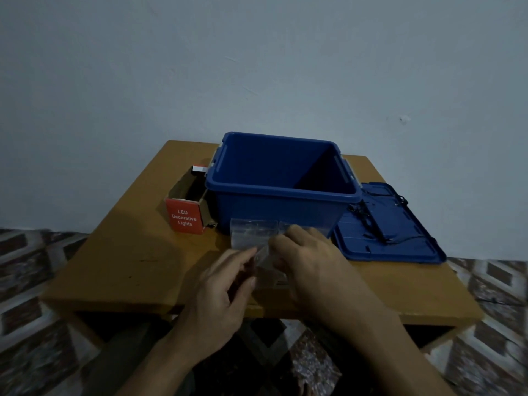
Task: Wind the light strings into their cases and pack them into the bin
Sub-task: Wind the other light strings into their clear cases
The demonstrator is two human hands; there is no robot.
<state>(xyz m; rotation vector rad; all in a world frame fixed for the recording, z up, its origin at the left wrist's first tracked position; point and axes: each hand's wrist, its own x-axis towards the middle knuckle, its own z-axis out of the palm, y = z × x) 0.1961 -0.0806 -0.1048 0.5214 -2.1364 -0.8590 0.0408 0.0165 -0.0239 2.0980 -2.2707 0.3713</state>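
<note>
the clear case (pixel 251 234) is blurred, partly hidden under the right hand (pixel 308 252); beyond that hand the floor of the bin (pixel 281 195) is lost in shadow

A see-through plastic case (pixel 254 234) is in the grip. An open blue plastic bin (pixel 271 208) stands just behind it. A thin black light string (pixel 368 220) lies to the right.

"LED Decorative Lights" on red box (pixel 185 218)

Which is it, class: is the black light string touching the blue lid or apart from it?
Touching. The head view shows the light string lying across the blue lid, resting on its surface.
</note>
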